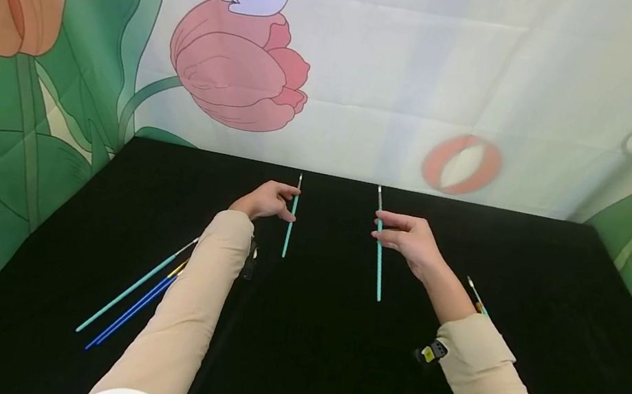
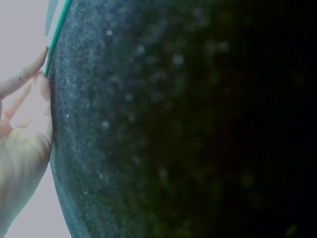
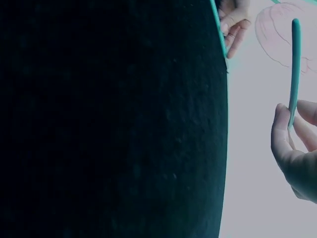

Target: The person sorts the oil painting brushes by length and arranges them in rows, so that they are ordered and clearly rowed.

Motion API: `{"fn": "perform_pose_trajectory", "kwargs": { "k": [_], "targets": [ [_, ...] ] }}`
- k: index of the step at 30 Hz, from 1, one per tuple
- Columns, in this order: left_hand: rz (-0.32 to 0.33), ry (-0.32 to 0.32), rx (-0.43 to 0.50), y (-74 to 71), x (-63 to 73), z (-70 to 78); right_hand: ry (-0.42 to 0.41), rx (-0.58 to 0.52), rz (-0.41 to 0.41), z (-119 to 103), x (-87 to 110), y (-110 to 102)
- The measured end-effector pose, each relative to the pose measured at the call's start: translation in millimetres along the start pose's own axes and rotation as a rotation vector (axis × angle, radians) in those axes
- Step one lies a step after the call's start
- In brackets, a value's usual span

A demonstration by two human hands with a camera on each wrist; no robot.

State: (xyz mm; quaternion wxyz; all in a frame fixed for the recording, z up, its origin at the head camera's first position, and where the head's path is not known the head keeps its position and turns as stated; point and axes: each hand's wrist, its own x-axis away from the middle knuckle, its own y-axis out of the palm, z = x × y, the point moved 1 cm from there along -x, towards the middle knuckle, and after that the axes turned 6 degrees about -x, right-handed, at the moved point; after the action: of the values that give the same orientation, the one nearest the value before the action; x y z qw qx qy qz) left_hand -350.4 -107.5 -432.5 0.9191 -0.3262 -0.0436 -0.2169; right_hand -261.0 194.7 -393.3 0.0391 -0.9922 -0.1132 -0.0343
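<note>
My left hand (image 1: pixel 270 200) is at the far middle of the black tabletop, thumb and fingertips on a thin teal paintbrush (image 1: pixel 288 234). In the left wrist view, that hand (image 2: pixel 27 124) meets the teal handle (image 2: pixel 58 30) at the upper left. To the right, my right hand (image 1: pixel 409 240) pinches a second teal paintbrush (image 1: pixel 379 263), its pale tip pointing away from me. The right wrist view has this brush's handle (image 3: pixel 295 59) standing up from between the thumb and fingers of the right hand (image 3: pixel 299 153).
Left of my left sleeve lie another teal paintbrush (image 1: pixel 134 285) and two blue brushes (image 1: pixel 137 306), partly covered by the sleeve. A further brush (image 1: pixel 476 295) shows beyond my right forearm, mostly hidden. A flower-printed cloth (image 1: pixel 373 81) hangs behind the black tabletop (image 1: pixel 301 362).
</note>
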Motion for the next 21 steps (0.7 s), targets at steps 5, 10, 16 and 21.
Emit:
{"fn": "perform_pose_trajectory", "kwargs": {
  "k": [5, 10, 16, 21],
  "targets": [
    [0.002, -0.008, -0.004, -0.4, 1.1, 1.9, 0.013, -0.001, 0.017, 7, -9.0, 9],
    [0.000, -0.011, -0.005, 0.9, 0.4, 2.4, 0.013, -0.009, 0.029, 9, -12.8, 17],
    [0.006, -0.016, 0.001, 0.5, 0.1, 0.6, 0.024, -0.012, 0.041, 9, -20.4, 25],
    [0.007, -0.005, -0.012, 0.7, -1.6, 1.0, 0.035, 0.001, 0.053, 7, -26.4, 30]
  ]
}}
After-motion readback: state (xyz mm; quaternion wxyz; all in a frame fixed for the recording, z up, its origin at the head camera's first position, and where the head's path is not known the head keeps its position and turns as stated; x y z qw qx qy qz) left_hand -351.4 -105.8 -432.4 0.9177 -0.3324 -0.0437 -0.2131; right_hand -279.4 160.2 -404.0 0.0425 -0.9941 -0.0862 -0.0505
